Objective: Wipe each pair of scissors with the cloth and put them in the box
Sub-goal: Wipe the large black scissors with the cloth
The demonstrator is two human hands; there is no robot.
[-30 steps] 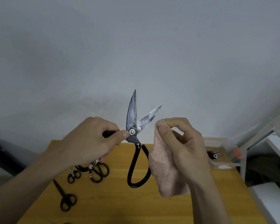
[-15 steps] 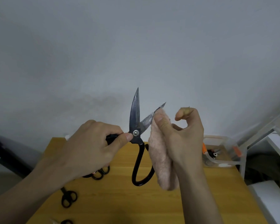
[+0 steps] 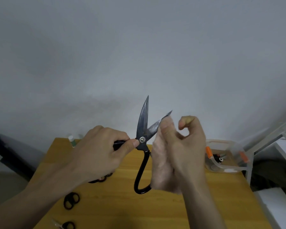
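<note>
Clearly, in the head view, the task is judged partly done. Large black scissors [image 3: 143, 141], blades apart, are gripped by the left hand [image 3: 104, 152] above the table [image 3: 196, 204]; one blade is pinched through the pink cloth [image 3: 160, 164] by the right hand [image 3: 186, 156]. Some scissors are seen in the clear box [image 3: 228, 167]; small scissors [image 3: 71, 200] lie unwiped.

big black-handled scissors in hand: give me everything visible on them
The large scissors have dark, worn metal blades, a silver pivot screw and black loop handles. They are held upright above the wooden table, blades open in a V. The left hand grips one handle, thumb by the pivot; the other loop hangs free. The right hand presses the pinkish cloth onto the right blade.
</note>
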